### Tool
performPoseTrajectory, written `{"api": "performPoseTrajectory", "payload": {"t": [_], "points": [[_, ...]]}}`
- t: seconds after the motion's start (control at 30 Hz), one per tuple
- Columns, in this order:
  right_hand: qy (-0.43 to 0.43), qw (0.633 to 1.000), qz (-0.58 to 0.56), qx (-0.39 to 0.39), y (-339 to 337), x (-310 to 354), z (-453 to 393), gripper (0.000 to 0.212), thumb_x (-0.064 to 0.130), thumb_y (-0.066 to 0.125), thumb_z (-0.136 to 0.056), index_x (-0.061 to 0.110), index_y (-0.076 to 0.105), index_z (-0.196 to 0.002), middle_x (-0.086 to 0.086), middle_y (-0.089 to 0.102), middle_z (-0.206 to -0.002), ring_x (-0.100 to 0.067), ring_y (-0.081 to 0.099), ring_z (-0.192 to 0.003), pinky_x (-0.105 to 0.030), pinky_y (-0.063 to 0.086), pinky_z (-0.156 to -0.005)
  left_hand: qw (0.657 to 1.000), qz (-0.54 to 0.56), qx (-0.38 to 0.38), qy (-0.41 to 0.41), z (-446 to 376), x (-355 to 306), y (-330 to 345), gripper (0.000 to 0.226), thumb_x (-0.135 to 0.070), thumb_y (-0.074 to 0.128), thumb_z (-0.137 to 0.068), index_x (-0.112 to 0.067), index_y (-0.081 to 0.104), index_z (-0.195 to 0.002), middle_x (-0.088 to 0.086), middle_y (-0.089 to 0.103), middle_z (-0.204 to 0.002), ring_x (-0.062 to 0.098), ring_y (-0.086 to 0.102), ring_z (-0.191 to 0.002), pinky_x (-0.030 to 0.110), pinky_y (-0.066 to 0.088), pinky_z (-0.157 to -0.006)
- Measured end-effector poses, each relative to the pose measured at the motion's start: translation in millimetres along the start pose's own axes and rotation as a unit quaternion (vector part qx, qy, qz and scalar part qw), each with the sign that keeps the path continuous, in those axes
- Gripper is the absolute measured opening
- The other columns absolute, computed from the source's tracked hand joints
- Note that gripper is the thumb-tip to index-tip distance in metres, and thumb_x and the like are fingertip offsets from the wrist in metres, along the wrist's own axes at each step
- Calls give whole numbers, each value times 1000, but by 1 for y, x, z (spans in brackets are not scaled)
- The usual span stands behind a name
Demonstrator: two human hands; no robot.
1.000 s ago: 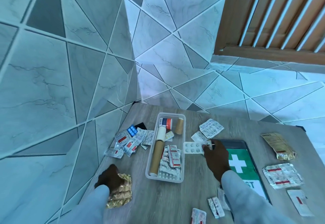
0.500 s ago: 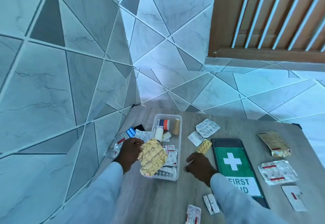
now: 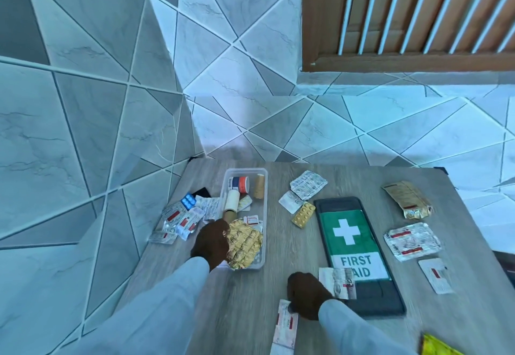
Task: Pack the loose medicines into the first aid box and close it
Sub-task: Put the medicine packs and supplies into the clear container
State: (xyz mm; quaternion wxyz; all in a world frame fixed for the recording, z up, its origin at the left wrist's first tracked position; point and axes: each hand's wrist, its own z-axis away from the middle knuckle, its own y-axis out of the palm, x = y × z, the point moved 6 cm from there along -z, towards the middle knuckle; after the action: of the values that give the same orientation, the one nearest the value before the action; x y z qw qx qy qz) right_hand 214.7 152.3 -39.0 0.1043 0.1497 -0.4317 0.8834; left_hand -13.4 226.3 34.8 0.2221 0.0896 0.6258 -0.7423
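The clear first aid box [image 3: 243,216] sits near the table's left edge, lid [image 3: 356,254] lying flat to its right. My left hand [image 3: 211,240] holds a gold foil strip [image 3: 244,243] low over the box's near end, I judge to drop it in. My right hand [image 3: 308,294] grips silver blister packs [image 3: 338,280] beside the lid, next in line. Many strips lie loose around.

I see a grey wood-grain bench [image 3: 250,299] set into a corner of pale geometric wall tiles [image 3: 83,131]; brown slatted shutter [image 3: 418,14] upper right; cool bluish daylight
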Motion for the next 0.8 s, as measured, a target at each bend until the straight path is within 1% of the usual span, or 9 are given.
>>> {"api": "performPoseTrajectory", "payload": {"t": [0.1,0.2,0.3,0.43,0.53,0.6,0.7,0.77,0.8], "points": [[-16,997,-73,13,-18,5,-3,25,15,68,-82,4,69,-105,-13,66,-115,-28,64,-106,-34,54,-90,996,78,-31,-32,-2,7,-5,32,6,57,-81,-7,65,-109,13,66,-118,30,59,-110,33,46,-93],[-26,989,-145,7,-56,2,-7,4,9,69,-81,12,70,-80,-10,71,-96,-21,68,-90,-31,57,-78,987,131,-68,-70,-2,14,-12,28,6,58,-82,-7,65,-105,14,67,-115,30,61,-106,32,47,-88],[-57,982,-181,-15,-105,12,-3,14,8,63,-86,16,67,-75,2,65,-75,-7,57,-65,-19,44,-59,988,116,-82,-63,-1,13,-10,24,3,58,-85,-8,63,-106,12,66,-115,29,60,-107,33,47,-89],[-83,968,-228,-71,-149,45,-7,22,6,61,-87,15,63,-67,3,60,-64,-6,48,-54,-17,37,-48,990,97,-84,-65,-5,13,-7,18,-3,58,-88,-10,63,-105,12,65,-115,27,60,-106,35,51,-90],[-97,965,-213,-115,-154,76,-21,26,3,64,-84,17,60,-63,7,56,-61,-3,47,-55,-15,36,-49,999,-13,-41,-22,-12,12,-4,22,-27,59,-90,-14,65,-107,7,66,-115,26,60,-110,38,50,-92],[-96,973,-181,-105,-145,96,-34,22,3,63,-84,16,61,-66,9,56,-64,-2,48,-59,-16,38,-54,997,-66,-31,14,-17,16,-8,28,-39,56,-90,-17,66,-105,5,67,-112,24,59,-108,39,51,-92],[-78,982,-145,-96,-130,120,-56,19,3,62,-83,14,63,-68,3,60,-68,-7,53,-63,-24,46,-66,997,-51,-38,39,-30,38,-25,28,-42,53,-91,-19,65,-99,3,65,-108,24,58,-104,44,50,-93],[-54,985,-132,-98,-122,131,-69,9,6,60,-85,8,67,-79,-6,65,-81,-17,60,-78,-29,48,-74,998,-39,-46,33,-45,69,-40,27,-38,53,-92,-16,65,-102,6,66,-111,25,60,-105,41,51,-93],[-42,989,-107,-95,-119,134,-73,11,9,58,-86,5,68,-90,-10,66,-92,-22,63,-89,-30,49,-80,998,-29,-49,20,-52,86,-45,28,-34,54,-92,-14,65,-108,8,66,-116,27,60,-108,39,50,-95]]}}
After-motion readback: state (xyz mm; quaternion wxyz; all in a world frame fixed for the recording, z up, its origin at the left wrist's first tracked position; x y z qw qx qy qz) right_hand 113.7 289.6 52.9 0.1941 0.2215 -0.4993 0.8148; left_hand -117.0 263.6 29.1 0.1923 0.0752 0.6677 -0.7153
